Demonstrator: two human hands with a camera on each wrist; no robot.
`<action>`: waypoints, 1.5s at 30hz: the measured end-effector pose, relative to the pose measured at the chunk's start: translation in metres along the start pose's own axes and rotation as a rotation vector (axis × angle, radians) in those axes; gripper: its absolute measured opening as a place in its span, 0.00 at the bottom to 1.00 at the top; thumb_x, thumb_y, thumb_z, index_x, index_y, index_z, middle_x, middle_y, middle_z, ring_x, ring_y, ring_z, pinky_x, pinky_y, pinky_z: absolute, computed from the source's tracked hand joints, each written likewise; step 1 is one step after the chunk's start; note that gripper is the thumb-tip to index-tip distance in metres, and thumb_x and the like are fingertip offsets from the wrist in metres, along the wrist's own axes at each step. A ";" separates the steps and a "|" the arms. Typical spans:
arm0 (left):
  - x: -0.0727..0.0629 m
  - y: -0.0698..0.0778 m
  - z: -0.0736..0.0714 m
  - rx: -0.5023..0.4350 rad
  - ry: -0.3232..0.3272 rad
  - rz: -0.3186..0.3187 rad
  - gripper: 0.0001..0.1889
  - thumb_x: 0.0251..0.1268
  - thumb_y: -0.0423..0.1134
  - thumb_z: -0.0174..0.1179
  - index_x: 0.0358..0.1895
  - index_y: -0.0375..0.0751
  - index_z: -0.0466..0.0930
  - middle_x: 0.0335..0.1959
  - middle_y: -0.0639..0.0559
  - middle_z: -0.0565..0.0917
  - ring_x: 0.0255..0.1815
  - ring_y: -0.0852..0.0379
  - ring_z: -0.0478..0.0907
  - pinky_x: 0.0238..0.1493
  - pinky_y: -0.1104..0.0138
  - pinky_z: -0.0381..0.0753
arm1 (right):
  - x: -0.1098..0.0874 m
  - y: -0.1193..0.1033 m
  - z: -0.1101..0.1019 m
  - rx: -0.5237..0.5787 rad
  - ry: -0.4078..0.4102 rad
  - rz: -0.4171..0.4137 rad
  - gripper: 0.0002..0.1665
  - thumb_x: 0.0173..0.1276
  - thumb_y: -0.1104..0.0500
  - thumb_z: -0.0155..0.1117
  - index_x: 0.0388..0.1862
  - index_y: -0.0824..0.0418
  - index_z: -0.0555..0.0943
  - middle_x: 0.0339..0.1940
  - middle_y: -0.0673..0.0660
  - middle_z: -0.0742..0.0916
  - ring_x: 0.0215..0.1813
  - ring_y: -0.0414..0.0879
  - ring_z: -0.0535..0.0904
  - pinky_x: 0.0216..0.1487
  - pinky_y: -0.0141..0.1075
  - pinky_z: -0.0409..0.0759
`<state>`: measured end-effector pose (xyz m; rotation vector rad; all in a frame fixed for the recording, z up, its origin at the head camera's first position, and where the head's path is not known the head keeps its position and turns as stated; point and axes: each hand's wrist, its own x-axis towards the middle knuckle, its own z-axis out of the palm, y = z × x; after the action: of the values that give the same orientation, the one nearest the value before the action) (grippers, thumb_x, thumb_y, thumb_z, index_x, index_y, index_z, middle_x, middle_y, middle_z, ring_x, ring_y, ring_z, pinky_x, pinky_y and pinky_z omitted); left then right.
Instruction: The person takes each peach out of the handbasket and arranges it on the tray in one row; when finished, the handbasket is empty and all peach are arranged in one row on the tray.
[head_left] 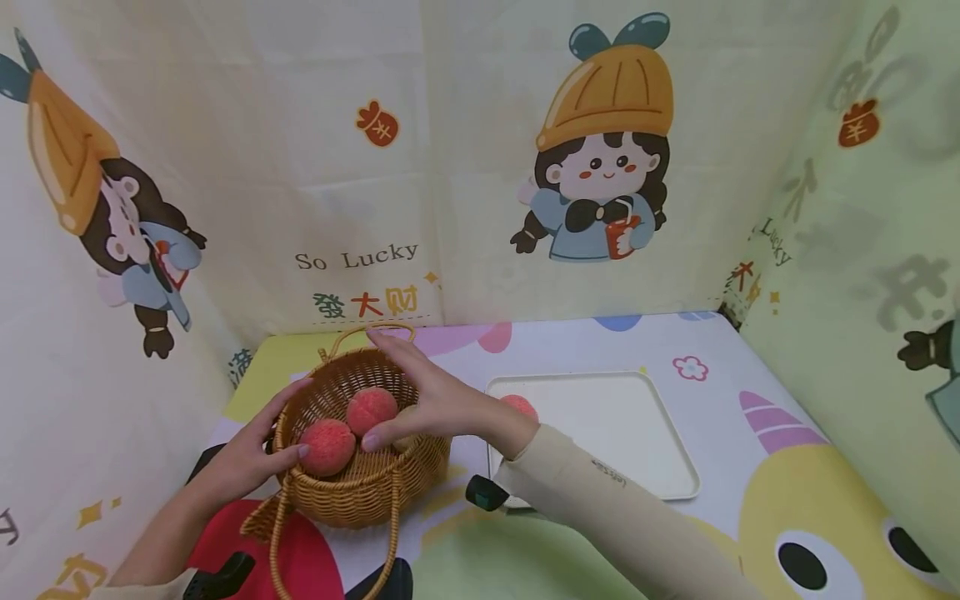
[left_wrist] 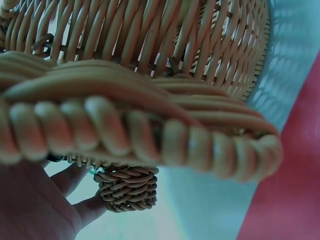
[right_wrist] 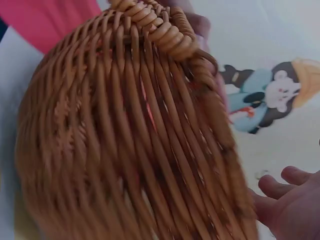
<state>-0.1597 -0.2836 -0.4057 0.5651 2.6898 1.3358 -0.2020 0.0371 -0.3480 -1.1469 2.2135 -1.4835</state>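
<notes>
The wicker basket (head_left: 360,504) is held between the two hands: the left hand (head_left: 232,467) is set against its near-left side, and the right hand (head_left: 442,408) is stretched over its right side, its thumb above the opening. Both hands are spread, with fingers loosely extended; nothing is seen to be grasped by the right, and by the left only the rim is touched. The governing relation is that of the fruit to the thumbs. One pink peach (head_left: 327,447) is placed just beside the left thumb, so the left hand is nearer to it; a second pink peach (head_left: 372,408) is found beyond the right thumb and slightly to its left. No long axis is offered by either round shape. Under the right palm a pale thing (head_left: 407,427) is mostly hidden and cannot be identified. Beyond the right wrist a white tray (head_left: 600,442) is laid, and a further peach (head_left: 519,406) is partly covered by that wrist. From the left wrist, a small woven stub (left_wrist: 130,190) is seen close to the spread left fingers, while from the right wrist the basket's outer wall is shown, with the right fingertips near its edge; the tray is given only by the head view.
</notes>
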 end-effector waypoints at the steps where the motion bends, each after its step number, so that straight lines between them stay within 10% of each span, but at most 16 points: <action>1: 0.000 0.000 -0.001 0.002 0.001 -0.005 0.46 0.67 0.37 0.64 0.83 0.55 0.45 0.77 0.30 0.52 0.66 0.20 0.60 0.46 0.36 0.79 | 0.008 0.000 0.005 0.030 -0.021 0.009 0.69 0.55 0.49 0.81 0.82 0.28 0.42 0.82 0.40 0.50 0.80 0.40 0.49 0.73 0.48 0.61; 18: 0.001 -0.001 -0.001 0.009 -0.011 0.020 0.46 0.68 0.37 0.63 0.83 0.57 0.45 0.79 0.32 0.50 0.69 0.21 0.57 0.46 0.36 0.78 | 0.068 0.010 0.058 -0.116 -0.388 0.378 0.60 0.61 0.49 0.76 0.84 0.44 0.50 0.79 0.45 0.64 0.76 0.35 0.57 0.70 0.33 0.63; 23: 0.001 -0.001 -0.001 0.015 -0.006 0.014 0.46 0.67 0.37 0.64 0.83 0.56 0.45 0.78 0.31 0.51 0.69 0.20 0.56 0.46 0.34 0.77 | 0.070 0.011 0.064 -0.204 -0.398 0.375 0.60 0.61 0.50 0.77 0.84 0.50 0.51 0.77 0.46 0.68 0.74 0.34 0.61 0.67 0.30 0.64; 30: 0.000 -0.001 0.000 -0.012 0.001 -0.011 0.47 0.67 0.37 0.65 0.83 0.56 0.44 0.77 0.30 0.52 0.68 0.19 0.58 0.44 0.37 0.80 | 0.073 0.016 0.074 -0.610 -0.436 0.240 0.43 0.63 0.45 0.75 0.75 0.50 0.70 0.62 0.42 0.80 0.63 0.33 0.72 0.59 0.27 0.70; 38: -0.001 -0.001 0.001 -0.022 0.009 -0.032 0.47 0.67 0.37 0.64 0.83 0.56 0.45 0.77 0.29 0.52 0.66 0.16 0.59 0.41 0.38 0.82 | 0.070 0.014 0.082 -0.622 -0.424 0.248 0.28 0.64 0.48 0.75 0.58 0.48 0.73 0.44 0.41 0.82 0.43 0.34 0.77 0.45 0.26 0.74; 45: -0.001 -0.001 0.001 -0.001 0.012 -0.006 0.46 0.67 0.36 0.64 0.83 0.56 0.46 0.77 0.30 0.53 0.67 0.18 0.60 0.43 0.34 0.80 | 0.070 0.017 0.089 -0.814 -0.479 0.264 0.31 0.69 0.46 0.69 0.69 0.47 0.73 0.56 0.41 0.84 0.57 0.35 0.79 0.57 0.30 0.75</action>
<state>-0.1590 -0.2838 -0.4071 0.5502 2.6983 1.3437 -0.2043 -0.0701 -0.3880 -1.1628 2.4964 -0.1303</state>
